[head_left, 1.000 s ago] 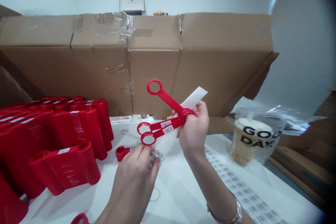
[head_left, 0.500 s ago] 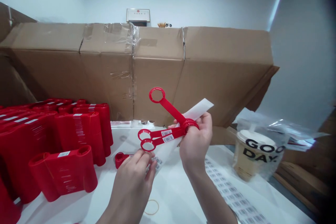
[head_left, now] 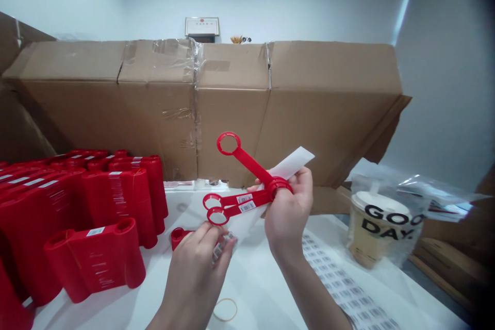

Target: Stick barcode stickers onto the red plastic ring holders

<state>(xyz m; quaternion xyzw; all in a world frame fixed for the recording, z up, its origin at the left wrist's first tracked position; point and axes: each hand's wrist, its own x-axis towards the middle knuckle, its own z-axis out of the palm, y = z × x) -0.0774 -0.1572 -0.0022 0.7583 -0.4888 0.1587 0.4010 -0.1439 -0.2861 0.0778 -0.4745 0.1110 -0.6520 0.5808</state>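
Head view: your right hand (head_left: pixel 288 216) grips the red three-ringed plastic holder (head_left: pixel 249 165), its arms slanting up-left and left from your fingers. Your left hand (head_left: pixel 193 283), just below those arms, pinches a barcode label strip (head_left: pixel 221 247).

Pale walls (head_left: pixel 255 0) across the top of the frame, softly and evenly lit. Large brown cardboard cartons (head_left: pixel 232 113), joined with clear packing tape, ranged across the middle, with a framed certificate (head_left: pixel 201 26) set above them. At far right, a grey wall (head_left: pixel 441 87); at lower right, flat cardboard (head_left: pixel 452 268) beyond a white table (head_left: pixel 251 294).
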